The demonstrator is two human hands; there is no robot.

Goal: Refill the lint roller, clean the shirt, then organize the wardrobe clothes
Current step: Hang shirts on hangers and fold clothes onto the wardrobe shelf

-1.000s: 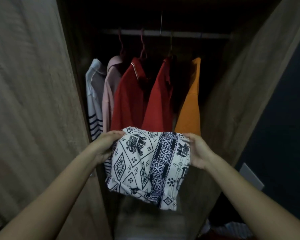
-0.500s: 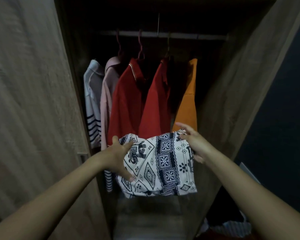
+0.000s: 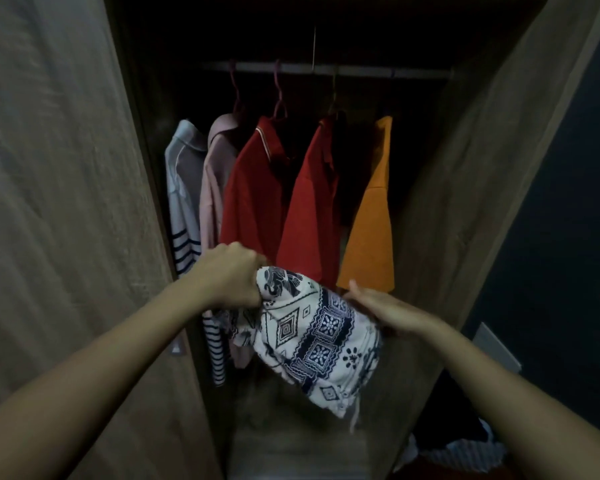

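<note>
The patterned cloth (image 3: pixel 312 337) hangs below the wardrobe rail (image 3: pixel 326 69) — the left hand (image 3: pixel 229 275) has its fingers curled tight round the top corner, the right hand (image 3: pixel 385 310) lays straight fingers flat against its right edge.

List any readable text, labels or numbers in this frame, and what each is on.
None readable.
The cloth shows only diamond and flower motifs, no letters.
The shirts on the rail show no print or tags.
The wardrobe is too dark to rule out small labels.
</note>
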